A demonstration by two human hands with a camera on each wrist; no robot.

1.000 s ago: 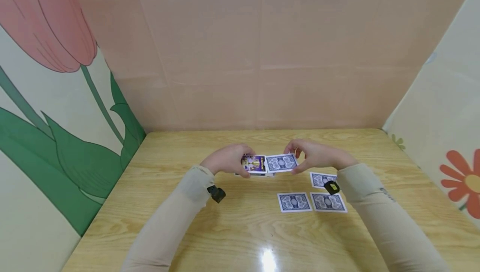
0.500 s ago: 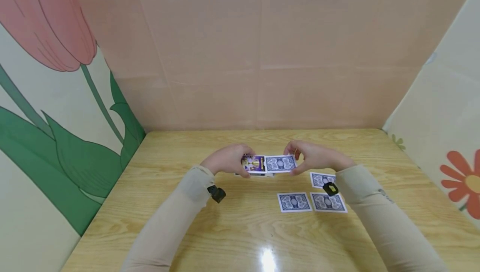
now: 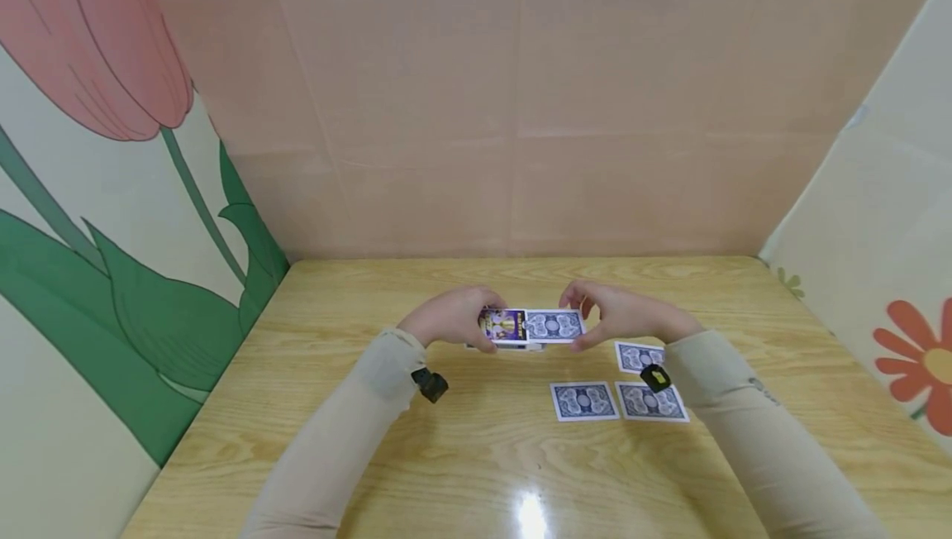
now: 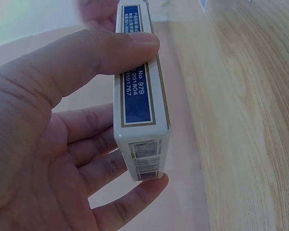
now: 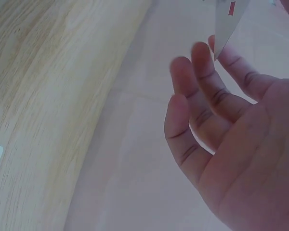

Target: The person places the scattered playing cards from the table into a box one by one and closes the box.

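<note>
My left hand holds a card box above the table, thumb on the near side and fingers on the far side. Its upper face is purple and gold; the left wrist view shows a white side with a blue printed label. At the box's right end is a blue-backed playing card, its left edge against or inside the box; I cannot tell which. My right hand pinches that card by its right end. In the right wrist view the card's white face bears a red mark.
Blue-backed cards lie on the wooden table: one nearest, one beside it, and one farther back partly behind the right wrist. A pale edge shows beneath the box. Fabric walls enclose three sides.
My right hand has shifted slightly left with the card, and less of its back shows beyond the box. The card has levelled out. My left hand and the box have stayed still.
</note>
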